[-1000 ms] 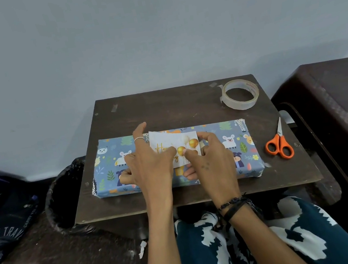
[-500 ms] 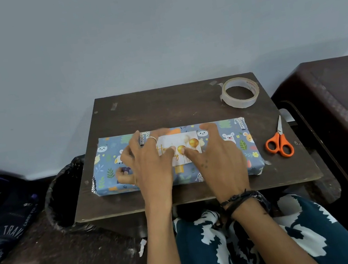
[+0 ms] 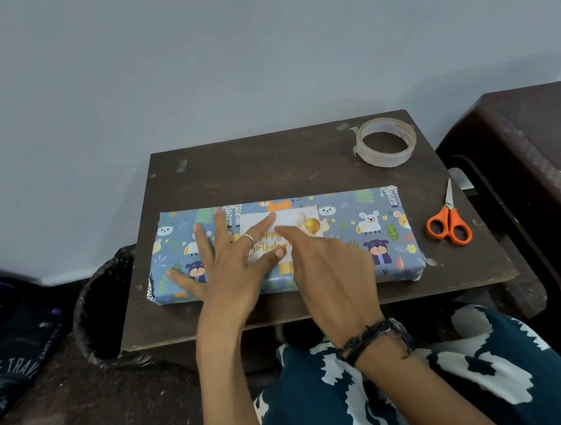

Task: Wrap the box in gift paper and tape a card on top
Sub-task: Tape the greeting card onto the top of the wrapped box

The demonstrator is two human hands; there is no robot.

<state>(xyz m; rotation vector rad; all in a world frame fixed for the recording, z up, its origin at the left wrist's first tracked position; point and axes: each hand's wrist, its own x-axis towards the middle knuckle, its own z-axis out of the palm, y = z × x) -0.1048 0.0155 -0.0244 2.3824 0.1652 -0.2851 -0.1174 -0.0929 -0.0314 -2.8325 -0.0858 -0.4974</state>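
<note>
The box (image 3: 360, 232), wrapped in blue animal-print paper, lies flat on the small dark table (image 3: 264, 166). A white birthday card (image 3: 295, 219) with a gold balloon lies on the box's top, near the middle. My left hand (image 3: 228, 262) rests flat on the box with fingers spread, its forefinger and thumb on the card's left part. My right hand (image 3: 327, 256) presses its forefinger on the card's middle and holds nothing. The card's lower edge is hidden by my hands.
A roll of clear tape (image 3: 386, 142) sits at the table's back right. Orange scissors (image 3: 449, 221) lie to the right of the box. A black-lined bin (image 3: 102, 309) stands left of the table, a dark bag (image 3: 0, 341) further left, dark furniture (image 3: 545, 186) on the right.
The card went from tilted up in my fingers to lying flat on the box. My left hand has spread open, and my right forefinger now presses the card.
</note>
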